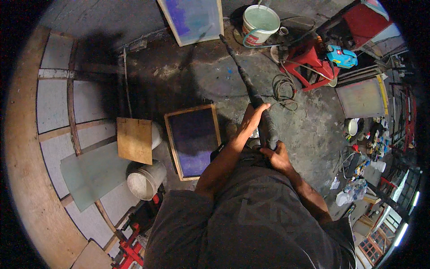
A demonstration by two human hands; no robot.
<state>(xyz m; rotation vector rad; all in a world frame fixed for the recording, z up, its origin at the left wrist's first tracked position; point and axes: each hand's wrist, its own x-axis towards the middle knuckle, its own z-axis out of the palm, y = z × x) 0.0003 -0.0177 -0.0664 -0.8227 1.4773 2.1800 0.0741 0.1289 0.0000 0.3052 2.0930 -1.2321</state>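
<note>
My left hand (254, 115) is closed round the shaft of a long black spray lance (243, 71), partly covering it. Lower down, my right hand (277, 156) grips the lance's rear part. The lance tip points up at a wood-framed screen (195, 18) streaked purple and pale blue, leaning on the wall; whether they touch is unclear. A darker purple framed screen (192, 139) lies left of my hands, on the grimy concrete floor (309, 125).
A white bucket of water (261, 20), coiled hose (282, 92), red stool (304, 76) and blue machine (341, 57) are ahead right. Two buckets (145, 181), a board (134, 140) and glass sheet (85, 175) are left. A pale screen (360, 97) and clutter line the right.
</note>
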